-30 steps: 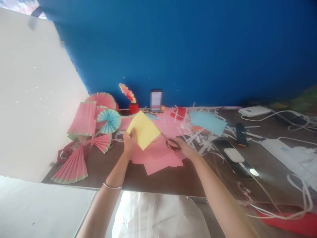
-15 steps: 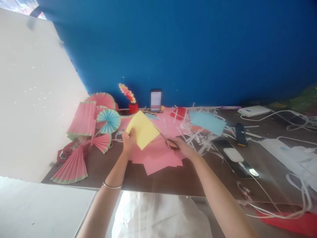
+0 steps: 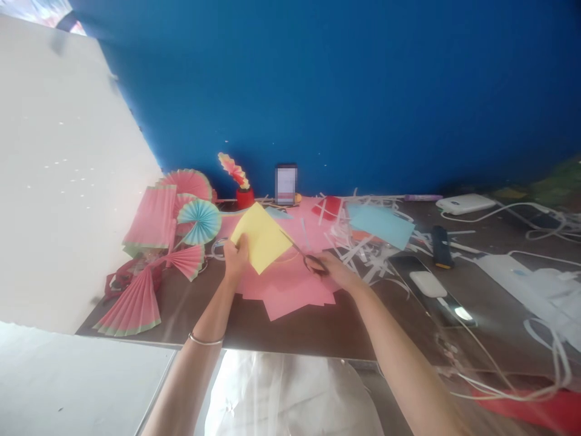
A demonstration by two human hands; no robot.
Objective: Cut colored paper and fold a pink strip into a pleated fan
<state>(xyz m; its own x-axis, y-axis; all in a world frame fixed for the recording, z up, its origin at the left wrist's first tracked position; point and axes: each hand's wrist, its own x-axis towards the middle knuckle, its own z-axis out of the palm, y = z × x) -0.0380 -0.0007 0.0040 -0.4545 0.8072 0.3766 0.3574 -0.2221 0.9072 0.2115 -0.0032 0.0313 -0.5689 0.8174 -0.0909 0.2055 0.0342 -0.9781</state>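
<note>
A square of yellow paper (image 3: 262, 236) is pinched at its left corner by my left hand (image 3: 236, 257), thumb on top. My right hand (image 3: 334, 269) has its fingers through the handles of a pair of scissors (image 3: 313, 261). The blades point up and left, with their tips at the yellow paper's right edge. Whether the blades are apart I cannot tell. Beneath both hands lie overlapping sheets of pink paper (image 3: 290, 297) on the dark table (image 3: 200, 321).
Pleated paper fans (image 3: 131, 303) crowd the left side. A phone (image 3: 285, 184) stands against the blue wall. Right of my hands are white paper strips (image 3: 374, 260), blue paper (image 3: 385, 224), a dark phone (image 3: 413, 266) with a white case (image 3: 427, 283), and white cables (image 3: 560, 363).
Almost nothing differs. The scissors and my right hand have shifted very slightly; my left hand keeps the yellow paper in the same place.
</note>
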